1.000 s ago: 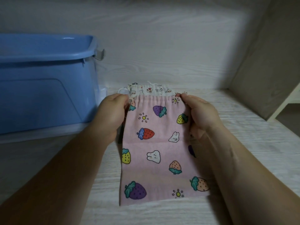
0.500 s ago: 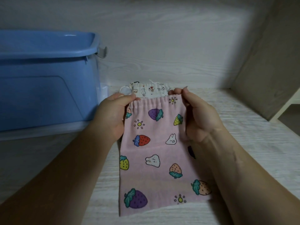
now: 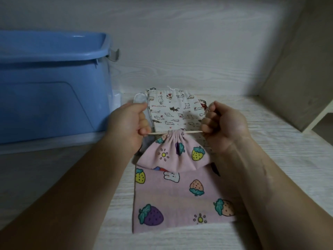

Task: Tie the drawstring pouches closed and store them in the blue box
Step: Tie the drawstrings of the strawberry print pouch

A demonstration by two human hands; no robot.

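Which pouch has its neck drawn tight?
The pink strawberry pouch: its neck is bunched on the cord gripped by the left hand and right hand. The white cat-print pouch behind lies flat.

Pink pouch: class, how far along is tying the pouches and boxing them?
Done: the pink pouch has its mouth gathered tight. In hand: left hand and right hand pull the cord ends apart; no knot shows. Left: knot it, deal with the flat cat pouch behind, put both in the blue box.
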